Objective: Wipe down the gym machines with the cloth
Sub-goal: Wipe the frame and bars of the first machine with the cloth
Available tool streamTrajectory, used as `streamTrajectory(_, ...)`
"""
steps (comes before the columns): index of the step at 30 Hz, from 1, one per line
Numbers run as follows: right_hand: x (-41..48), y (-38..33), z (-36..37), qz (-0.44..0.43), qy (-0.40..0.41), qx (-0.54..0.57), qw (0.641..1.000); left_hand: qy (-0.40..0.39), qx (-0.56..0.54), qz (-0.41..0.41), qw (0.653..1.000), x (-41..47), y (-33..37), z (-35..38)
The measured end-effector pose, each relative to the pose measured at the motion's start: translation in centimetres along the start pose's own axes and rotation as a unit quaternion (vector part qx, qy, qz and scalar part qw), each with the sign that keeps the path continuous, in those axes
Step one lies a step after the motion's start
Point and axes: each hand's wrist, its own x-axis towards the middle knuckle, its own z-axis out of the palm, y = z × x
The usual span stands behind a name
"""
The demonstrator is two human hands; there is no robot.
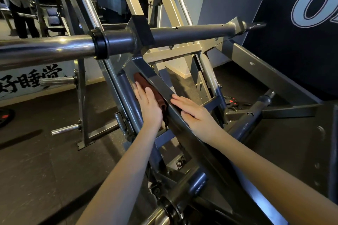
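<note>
2 hands: left hand (pixel 150 107), right hand (pixel 195 115). 1 dark red cloth (pixel 141 81). 1 grey machine frame (pixel 265 75). 1 long chrome bar (pixel 45 49), 2 short chrome pegs (pixel 56 80) (pixel 65 129) at the left. 1 person (pixel 22 22) far behind — only partly in view.

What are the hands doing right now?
Left hand: open, flat, pressing the cloth against the beam.
Right hand: open, flat on the beam, holding nothing.
</note>
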Motion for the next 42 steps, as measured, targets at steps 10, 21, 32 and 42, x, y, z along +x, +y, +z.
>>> streamTrajectory(10,-0.4,0.2,-1.7,-0.007,-0.096,-0.012,0.995,-0.034,0.021,0.030,0.999,-7.3,-0.7,1.4)
streamTrajectory(21,-0.8,1.2,-1.3,-0.055,-0.075,-0.014,0.996,-0.040,-0.008,0.005,0.999,-14.2,-0.6,3.3)
streamTrajectory(32,-0.9,1.0,-1.2,-0.067,-0.061,-0.055,0.994,0.012,-0.062,-0.012,0.998,-8.5,-1.5,2.3)
streamTrajectory(42,-0.7,1.3,-1.2,-0.068,-0.059,-0.038,0.995,0.010,-0.025,0.005,1.000,-12.7,-1.7,3.5)
